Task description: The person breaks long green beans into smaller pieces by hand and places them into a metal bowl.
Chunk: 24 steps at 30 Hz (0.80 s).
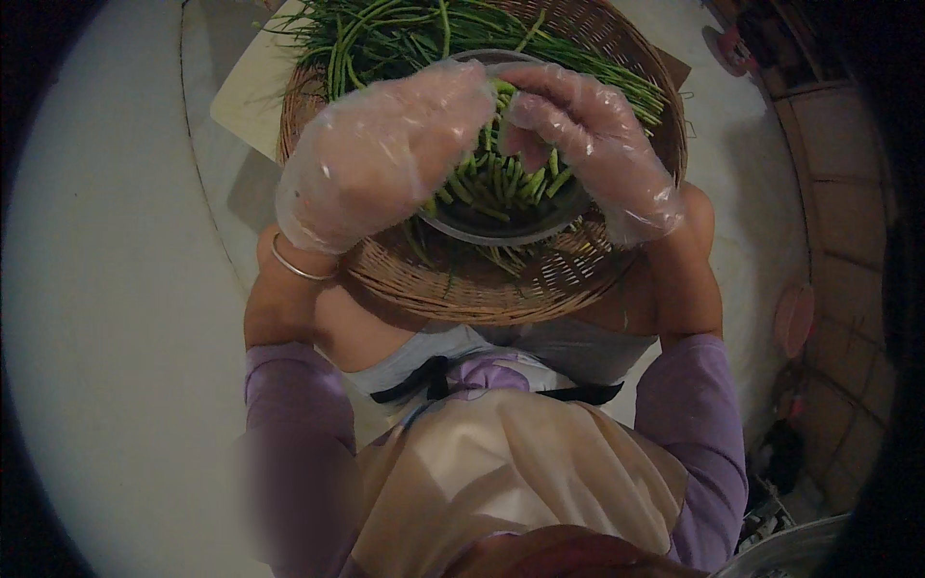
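My left hand (394, 148) and my right hand (585, 137) both wear clear plastic gloves and meet above a round metal bowl (480, 237). Between their fingertips shows a short stretch of green bean (504, 86), pinched from both sides; the left fingertips are mostly hidden behind the glove. Cut or snapped bean pieces (506, 180) lie in the bowl under my hands. The bowl stands inside a wide wicker basket (462, 303) that rests across my lap. Long whole green beans (368, 43) are heaped along the basket's far side, with their ends reaching right.
A pale flat board or sheet (249, 94) sticks out beneath the basket at the left. The floor (123, 289) is light coloured. At the right run brown tiles (838, 238), with a pink object (795, 321) near them. A metal vessel's rim (795, 545) shows at bottom right.
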Motion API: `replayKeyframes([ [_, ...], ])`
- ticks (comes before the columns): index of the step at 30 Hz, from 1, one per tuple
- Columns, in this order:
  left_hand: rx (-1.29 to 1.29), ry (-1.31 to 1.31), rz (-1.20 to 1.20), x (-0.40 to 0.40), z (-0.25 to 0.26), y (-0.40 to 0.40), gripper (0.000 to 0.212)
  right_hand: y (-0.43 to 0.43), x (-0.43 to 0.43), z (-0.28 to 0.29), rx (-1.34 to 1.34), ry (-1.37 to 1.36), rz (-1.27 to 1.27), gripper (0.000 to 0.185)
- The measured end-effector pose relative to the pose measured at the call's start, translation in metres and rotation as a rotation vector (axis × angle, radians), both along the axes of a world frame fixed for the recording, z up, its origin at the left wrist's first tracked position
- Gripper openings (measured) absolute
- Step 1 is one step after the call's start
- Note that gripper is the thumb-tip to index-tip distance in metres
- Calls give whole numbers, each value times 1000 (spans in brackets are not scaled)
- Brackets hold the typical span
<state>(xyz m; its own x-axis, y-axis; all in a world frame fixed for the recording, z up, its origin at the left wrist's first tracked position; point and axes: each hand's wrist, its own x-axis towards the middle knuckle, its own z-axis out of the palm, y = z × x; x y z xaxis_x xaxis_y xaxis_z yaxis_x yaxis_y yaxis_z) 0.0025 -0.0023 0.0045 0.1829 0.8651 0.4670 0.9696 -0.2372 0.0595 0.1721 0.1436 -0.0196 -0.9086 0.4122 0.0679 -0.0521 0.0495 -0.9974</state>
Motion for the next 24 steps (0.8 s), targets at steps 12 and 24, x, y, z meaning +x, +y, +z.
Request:
replayKeyframes([
  [12, 227, 226, -41, 23, -8, 5, 30, -5, -4, -5, -13, -59, -150, 26],
  [24, 250, 282, -34, 30, -10, 10, 28, -4, -7, -12, -114, -81, -194, 26],
])
